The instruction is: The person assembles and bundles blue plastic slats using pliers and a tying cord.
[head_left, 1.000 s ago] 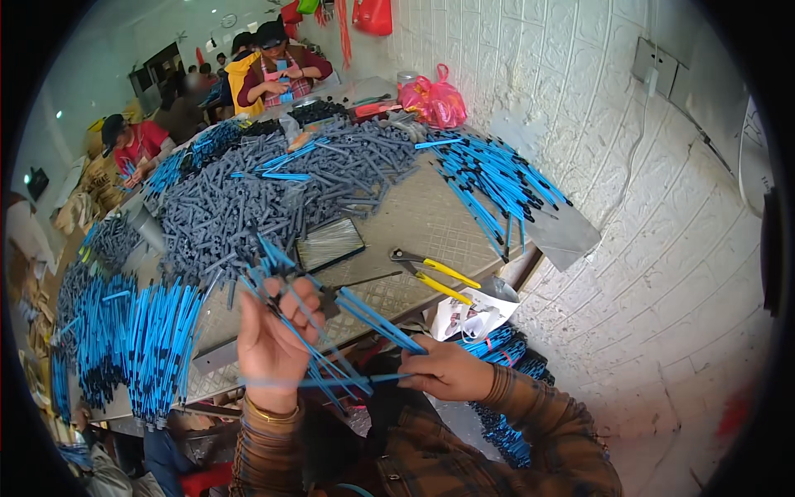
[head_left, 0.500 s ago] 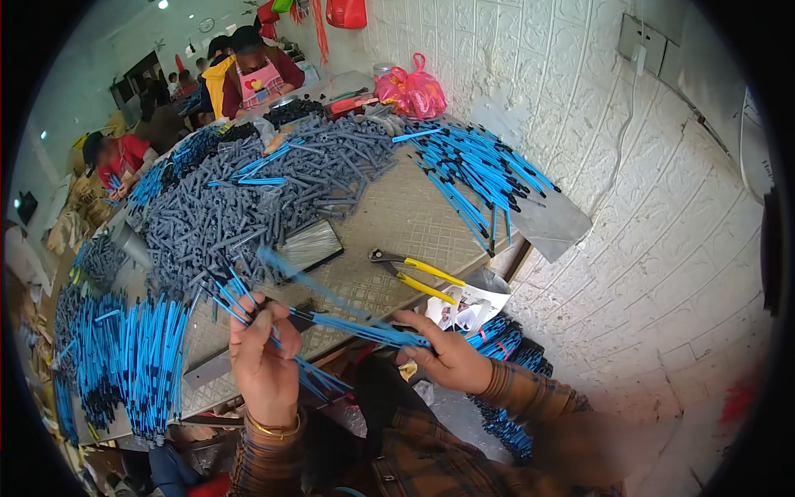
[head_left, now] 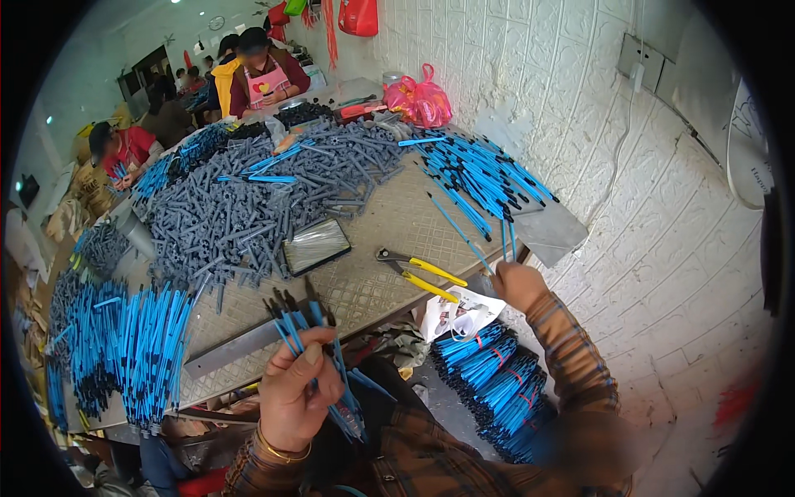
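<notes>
My left hand is closed round a bunch of thin blue rods with black ends, tilted over the table's near edge. Their black tips stick up past the fingers. My right hand, at the table's right front edge, has its fingers closed on a few similar blue rods. Those rods reach back from the hand toward a loose pile of blue rods. How many rods the right fingers grip is hidden.
A big heap of grey plastic tubes covers the table's middle. Yellow-handled pliers and a shallow black-rimmed box lie nearer. More blue rods rest at left. Tied rod bundles sit below the edge. Other people work beyond.
My right hand has left the rods beside my left hand and moved right to the loose pile's near end. The left hand's bunch now stands steeper, and that hand has come slightly right and down.
</notes>
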Motion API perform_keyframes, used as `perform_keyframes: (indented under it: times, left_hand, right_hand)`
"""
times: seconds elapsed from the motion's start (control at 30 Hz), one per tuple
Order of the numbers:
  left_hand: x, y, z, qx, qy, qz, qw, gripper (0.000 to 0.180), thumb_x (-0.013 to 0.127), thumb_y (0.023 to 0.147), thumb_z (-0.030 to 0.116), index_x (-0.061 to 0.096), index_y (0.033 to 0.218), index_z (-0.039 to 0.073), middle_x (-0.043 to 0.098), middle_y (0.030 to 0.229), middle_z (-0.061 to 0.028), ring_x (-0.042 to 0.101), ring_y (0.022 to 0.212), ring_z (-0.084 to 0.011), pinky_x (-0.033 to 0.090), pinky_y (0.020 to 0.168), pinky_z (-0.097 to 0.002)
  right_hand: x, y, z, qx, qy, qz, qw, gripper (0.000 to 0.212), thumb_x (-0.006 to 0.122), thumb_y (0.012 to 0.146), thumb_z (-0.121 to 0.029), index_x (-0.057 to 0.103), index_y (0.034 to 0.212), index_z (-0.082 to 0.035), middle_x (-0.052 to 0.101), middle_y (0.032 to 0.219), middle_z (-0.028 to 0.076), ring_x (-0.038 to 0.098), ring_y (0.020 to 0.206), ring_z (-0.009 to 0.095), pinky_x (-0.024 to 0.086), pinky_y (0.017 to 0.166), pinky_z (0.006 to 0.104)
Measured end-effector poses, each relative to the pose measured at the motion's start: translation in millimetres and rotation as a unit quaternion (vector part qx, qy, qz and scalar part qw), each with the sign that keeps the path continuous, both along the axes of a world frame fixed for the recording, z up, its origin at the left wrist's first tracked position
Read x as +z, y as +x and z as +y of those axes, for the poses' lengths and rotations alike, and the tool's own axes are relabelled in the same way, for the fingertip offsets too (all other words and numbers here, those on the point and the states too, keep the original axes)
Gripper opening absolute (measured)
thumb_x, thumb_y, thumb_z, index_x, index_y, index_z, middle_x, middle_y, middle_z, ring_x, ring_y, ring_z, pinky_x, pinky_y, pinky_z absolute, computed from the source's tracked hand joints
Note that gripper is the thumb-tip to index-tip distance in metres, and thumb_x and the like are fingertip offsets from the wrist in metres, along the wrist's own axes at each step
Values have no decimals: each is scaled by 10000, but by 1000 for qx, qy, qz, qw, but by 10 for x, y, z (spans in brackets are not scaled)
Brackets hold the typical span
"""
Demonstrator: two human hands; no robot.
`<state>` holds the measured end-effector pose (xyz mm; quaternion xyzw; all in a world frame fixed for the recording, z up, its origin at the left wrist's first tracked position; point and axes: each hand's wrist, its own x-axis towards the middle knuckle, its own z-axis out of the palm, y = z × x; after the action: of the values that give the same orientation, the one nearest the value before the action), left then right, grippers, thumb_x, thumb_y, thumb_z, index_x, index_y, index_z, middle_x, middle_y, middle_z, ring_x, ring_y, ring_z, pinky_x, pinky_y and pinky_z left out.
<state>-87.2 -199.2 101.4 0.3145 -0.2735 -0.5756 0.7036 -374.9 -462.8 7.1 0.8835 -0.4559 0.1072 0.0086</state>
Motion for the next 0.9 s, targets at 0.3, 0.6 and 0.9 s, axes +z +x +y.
perform_keyframes:
  times: [0.3,0.6,0.9]
  left_hand:
    - [29,-63,-197,46,39,20,998,268,433,958,167,495,1171,15,593,1103,-201,593,1016,-297,490,843,-389]
    - [-94,-84,-521,166,-31,-38,985,213,587,878,97,517,1070,36,614,973,-103,602,828,-173,492,757,-307]
    - [-255,26,-637,308,-85,-121,940,145,573,867,44,506,996,49,590,847,-46,557,675,-121,477,634,-261]
  right_hand:
    - [891,-293,1527,53,111,-308,943,69,564,781,-33,502,752,-25,526,622,121,509,521,308,427,494,339]
    - [913,170,1785,374,84,-249,889,149,648,717,-26,517,783,-49,540,728,94,545,591,254,449,517,328]
    - [634,416,1738,457,48,-184,869,187,691,682,-55,547,799,-40,555,806,119,572,657,274,474,530,362]
